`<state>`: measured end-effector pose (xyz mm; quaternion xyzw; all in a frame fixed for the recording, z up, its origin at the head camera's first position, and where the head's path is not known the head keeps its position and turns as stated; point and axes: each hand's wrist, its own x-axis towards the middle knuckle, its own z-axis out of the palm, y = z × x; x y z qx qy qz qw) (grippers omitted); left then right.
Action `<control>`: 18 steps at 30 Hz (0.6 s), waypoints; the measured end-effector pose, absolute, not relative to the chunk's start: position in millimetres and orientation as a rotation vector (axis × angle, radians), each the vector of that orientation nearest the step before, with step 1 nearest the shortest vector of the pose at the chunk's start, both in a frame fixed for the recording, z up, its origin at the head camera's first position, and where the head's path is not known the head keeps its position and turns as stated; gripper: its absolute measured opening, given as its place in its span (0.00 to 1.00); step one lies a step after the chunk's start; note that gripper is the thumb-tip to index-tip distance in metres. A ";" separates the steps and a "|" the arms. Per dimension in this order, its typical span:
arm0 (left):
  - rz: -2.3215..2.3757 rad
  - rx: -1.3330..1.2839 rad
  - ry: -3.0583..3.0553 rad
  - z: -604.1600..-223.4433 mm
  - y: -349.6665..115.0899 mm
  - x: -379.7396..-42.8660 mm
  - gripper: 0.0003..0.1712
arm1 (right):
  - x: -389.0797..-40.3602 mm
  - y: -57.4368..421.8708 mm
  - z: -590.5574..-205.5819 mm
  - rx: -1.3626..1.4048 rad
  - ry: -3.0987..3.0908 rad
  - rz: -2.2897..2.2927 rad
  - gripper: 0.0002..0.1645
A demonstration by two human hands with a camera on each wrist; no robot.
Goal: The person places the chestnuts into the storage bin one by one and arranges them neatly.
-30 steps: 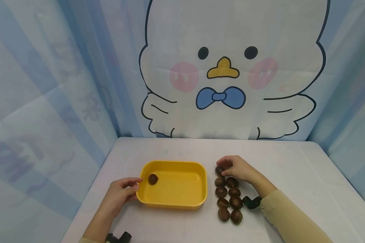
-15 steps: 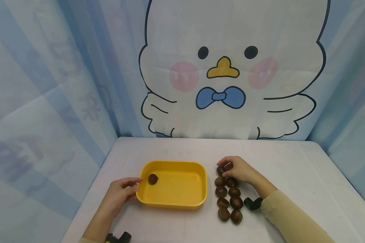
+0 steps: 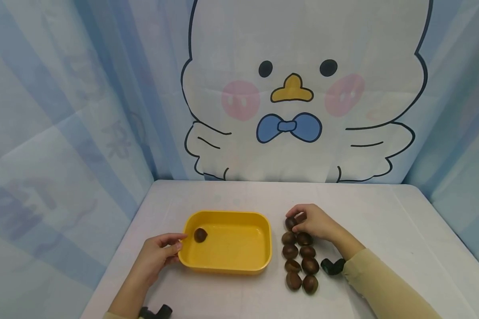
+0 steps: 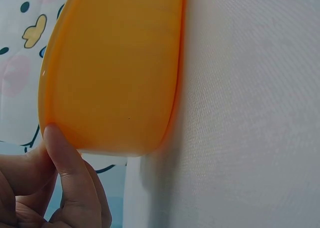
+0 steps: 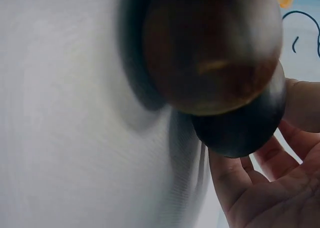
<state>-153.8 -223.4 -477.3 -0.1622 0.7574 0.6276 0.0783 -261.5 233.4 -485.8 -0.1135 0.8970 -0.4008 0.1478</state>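
Observation:
My left hand [image 3: 155, 257] pinches the left rim of a yellow plastic tray [image 3: 239, 243]. A single brown chestnut [image 3: 200, 235] lies near that end of the tray. The left wrist view shows my thumb against the tray's orange-yellow wall [image 4: 110, 73]. Right of the tray, several chestnuts [image 3: 310, 266] form two side-by-side columns. At the far end of the left column, my right hand [image 3: 313, 220] holds a chestnut [image 3: 290, 223] between thumb and fingers. In the right wrist view a blurred nearer chestnut [image 5: 215, 48] partly covers the dark chestnut [image 5: 245, 123] at my fingers.
A white-covered table [image 3: 223, 297] bears everything. A curtain with a cartoon bird [image 3: 289, 150] rises behind it, with blue-and-white curtains [image 3: 64, 133] at the sides. Black wrist-worn devices show by the left wrist [image 3: 156, 312] and right sleeve [image 3: 332, 266].
My right hand and the chestnut in it have shifted very slightly to the right. The left hand, the tray and the other chestnuts look the same.

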 end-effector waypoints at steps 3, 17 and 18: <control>1.882 -0.489 2.263 -478.3 -223.9 -154.4 0.17 | -263.0 234.2 -485.3 -0.312 2.583 -1.152 0.21; 1.871 -0.499 2.278 -478.6 -222.9 -154.4 0.17 | -264.8 237.4 -476.7 -0.336 2.575 -1.172 0.21; 1.872 -0.498 2.278 -478.2 -222.8 -154.2 0.17 | -264.5 237.2 -475.4 -0.336 2.576 -1.172 0.21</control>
